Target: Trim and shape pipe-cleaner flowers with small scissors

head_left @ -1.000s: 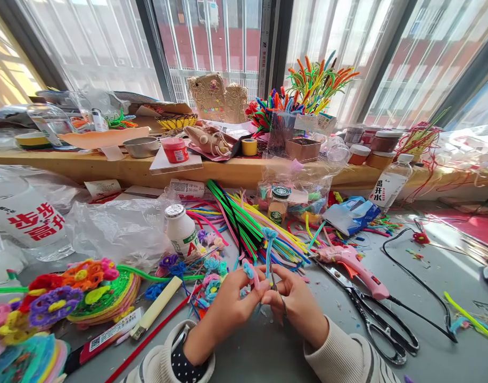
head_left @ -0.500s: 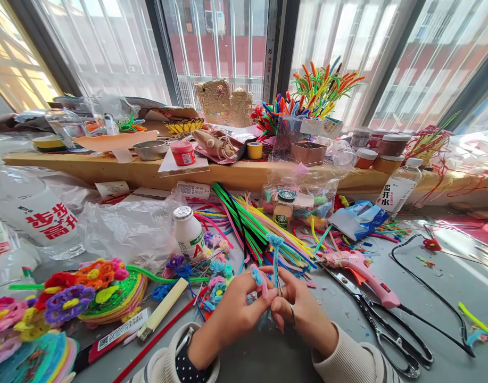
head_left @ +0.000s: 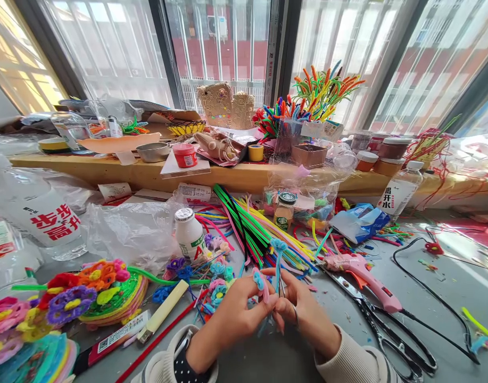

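Both my hands meet low in the middle of the view, fingers closed. My left hand (head_left: 244, 308) pinches a pink pipe cleaner (head_left: 265, 292) with a light blue curl at its top. My right hand (head_left: 302, 306) is closed beside a light blue pipe cleaner (head_left: 278, 260), upright between the hands, with a curled head. A thin metal piece shows by the right fingers, and a metal loop sits around one finger; its kind I cannot make out. Just beyond the left hand lie small pipe-cleaner flowers (head_left: 218, 291) in pink, blue and orange.
A pink glue gun (head_left: 373, 284) and large black-handled scissors (head_left: 381, 324) lie at right. Straight pipe cleaners (head_left: 244, 229) spread ahead, beside a white bottle (head_left: 189, 234). Pipe-cleaner flowers (head_left: 71, 304) and a box cutter (head_left: 112, 338) lie left. A crowded wooden ledge (head_left: 236, 175) runs behind.
The whole view has shifted slightly down and right. The hands keep nearly the same pose, still closed around the pipe cleaners.
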`<state>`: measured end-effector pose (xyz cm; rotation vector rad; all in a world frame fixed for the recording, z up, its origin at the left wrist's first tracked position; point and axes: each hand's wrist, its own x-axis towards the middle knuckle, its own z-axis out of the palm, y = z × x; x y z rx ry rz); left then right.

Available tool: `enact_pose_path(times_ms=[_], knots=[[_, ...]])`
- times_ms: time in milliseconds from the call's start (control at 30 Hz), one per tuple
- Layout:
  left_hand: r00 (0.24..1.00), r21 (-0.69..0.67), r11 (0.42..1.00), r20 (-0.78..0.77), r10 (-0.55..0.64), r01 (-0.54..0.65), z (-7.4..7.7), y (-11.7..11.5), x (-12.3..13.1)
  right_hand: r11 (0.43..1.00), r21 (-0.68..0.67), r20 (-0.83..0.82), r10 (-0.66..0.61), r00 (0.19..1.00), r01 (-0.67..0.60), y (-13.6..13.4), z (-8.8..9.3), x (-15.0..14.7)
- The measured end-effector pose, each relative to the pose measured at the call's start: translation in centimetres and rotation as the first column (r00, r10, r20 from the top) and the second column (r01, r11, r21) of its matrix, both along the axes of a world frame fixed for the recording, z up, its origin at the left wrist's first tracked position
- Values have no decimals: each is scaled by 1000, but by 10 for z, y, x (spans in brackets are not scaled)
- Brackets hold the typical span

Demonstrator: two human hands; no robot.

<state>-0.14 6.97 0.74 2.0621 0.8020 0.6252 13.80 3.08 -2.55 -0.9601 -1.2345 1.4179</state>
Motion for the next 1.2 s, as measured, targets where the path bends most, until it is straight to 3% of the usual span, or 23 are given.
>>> enact_pose_path(times_ms=[367,667,1000,1200], knots=[[998,-139,988,5,66,-64,7,0,0,989,-102,38,-108,993,112,2,7,-2],[997,-180,983,70,-29,42,4,2,-1,999,14,-5,-47,999,47,2,6,1],[995,-237,971,95,25,-1,6,1,1,988,-81,55,-129,990,134,2,11,0],[997,-228,974,79,12,6,3,0,0,998,-19,-10,-59,998,58,3,6,0]])
